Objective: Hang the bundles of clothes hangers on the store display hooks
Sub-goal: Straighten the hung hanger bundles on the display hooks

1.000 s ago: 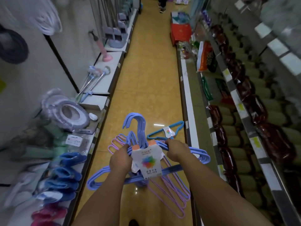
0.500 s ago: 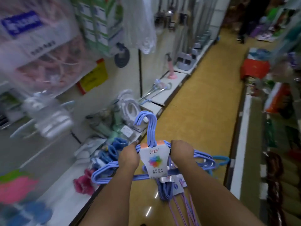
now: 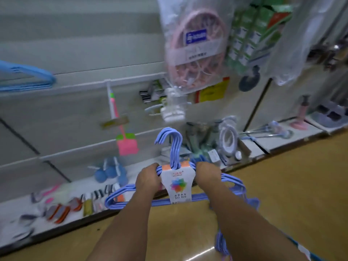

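While each hand [image 3: 148, 178] [image 3: 207, 174] still grips the hanger bundle [image 3: 169, 147], the view has swung toward the display wall [image 3: 75, 53].

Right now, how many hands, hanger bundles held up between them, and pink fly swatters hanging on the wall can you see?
Hands: 2, the left hand and right hand.
Blue hanger bundle held up: 1.
Pink fly swatter on the wall: 1.
Total: 4.

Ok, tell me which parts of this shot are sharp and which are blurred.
Head view: the hanger bundle and both hands, left and right, are fairly sharp, its label readable; the shelf goods, the bagged pink drying rack and the blue hangers at far left are motion-smeared; the floor shows small glare streaks.
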Demonstrator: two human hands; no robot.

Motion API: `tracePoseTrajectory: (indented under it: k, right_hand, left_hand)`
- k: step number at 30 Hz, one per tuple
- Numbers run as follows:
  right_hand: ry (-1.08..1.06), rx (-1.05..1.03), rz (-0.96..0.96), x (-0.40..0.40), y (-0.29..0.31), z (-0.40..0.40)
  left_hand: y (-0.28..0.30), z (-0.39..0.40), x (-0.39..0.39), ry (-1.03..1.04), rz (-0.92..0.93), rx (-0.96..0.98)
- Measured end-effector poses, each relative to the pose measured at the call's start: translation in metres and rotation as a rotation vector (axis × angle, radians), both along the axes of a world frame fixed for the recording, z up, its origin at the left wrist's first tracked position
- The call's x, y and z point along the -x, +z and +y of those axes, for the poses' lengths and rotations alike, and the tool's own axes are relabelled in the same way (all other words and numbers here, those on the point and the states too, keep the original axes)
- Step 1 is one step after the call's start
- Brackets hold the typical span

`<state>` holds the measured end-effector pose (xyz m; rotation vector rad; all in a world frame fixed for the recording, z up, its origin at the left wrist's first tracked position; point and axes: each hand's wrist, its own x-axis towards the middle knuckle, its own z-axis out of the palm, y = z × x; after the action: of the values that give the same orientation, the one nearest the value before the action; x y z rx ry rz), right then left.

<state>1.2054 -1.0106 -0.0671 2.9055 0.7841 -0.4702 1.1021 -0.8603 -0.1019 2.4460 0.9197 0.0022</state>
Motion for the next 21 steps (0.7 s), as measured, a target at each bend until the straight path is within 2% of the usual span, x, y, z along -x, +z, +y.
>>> tracePoseTrajectory:
  k: [5, 14, 21]
  right_hand:
    - [0.105, -0.059, 0.065, 0.053, 0.003, 0.076]
    - [0.251, -0.142, 0.003, 0.177, 0.011, 0.221]
    - [0.417, -0.124, -0.007, 0.263, 0.022, 0.329]
  left_hand:
    - [0.003, 0.063, 0.074, 0.126, -0.015, -0.001]
    - [0.012, 0.189, 0.216, 0.291, -0.060, 0.030]
    - [0.029, 0.275, 0.318, 0.443, -0.066, 0.009]
